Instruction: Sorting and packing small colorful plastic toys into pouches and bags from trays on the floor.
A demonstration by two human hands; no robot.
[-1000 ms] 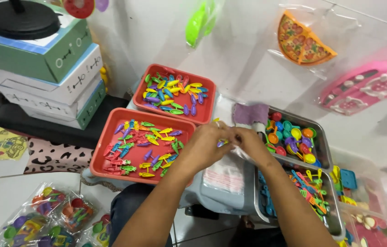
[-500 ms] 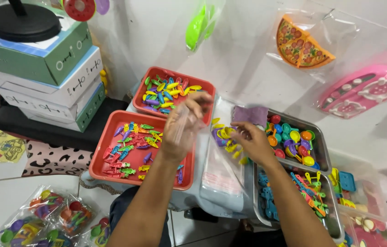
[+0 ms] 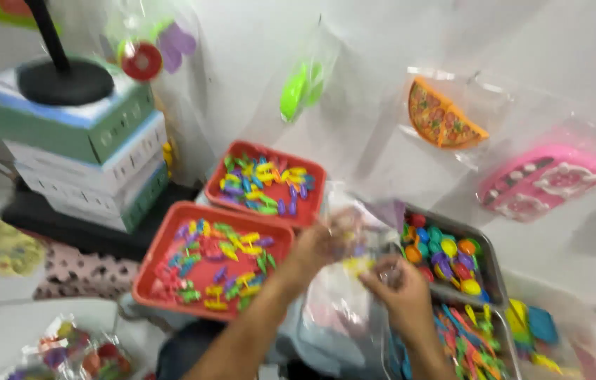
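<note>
The frame is motion-blurred. My left hand (image 3: 319, 246) and my right hand (image 3: 400, 292) meet in the middle, just right of the near red tray (image 3: 164, 246). The left hand's fingers are curled on a clear plastic bag (image 3: 343, 211) that rises between the trays. My right hand is curled around small yellow toy pieces (image 3: 358, 266), which sit between the two hands. Both forearms come up from the bottom edge. Blur hides the exact finger positions.
A second red tray (image 3: 315, 172) of colourful pieces sits behind the first. A grey metal tray (image 3: 488, 260) of round pieces and another with stick pieces (image 3: 467, 345) lie on the right. Stacked boxes (image 3: 93, 162) stand left. Bagged toys hang on the wall.
My left hand has come down from above the far red tray to meet the right hand. The camera view has shifted and blurred.
</note>
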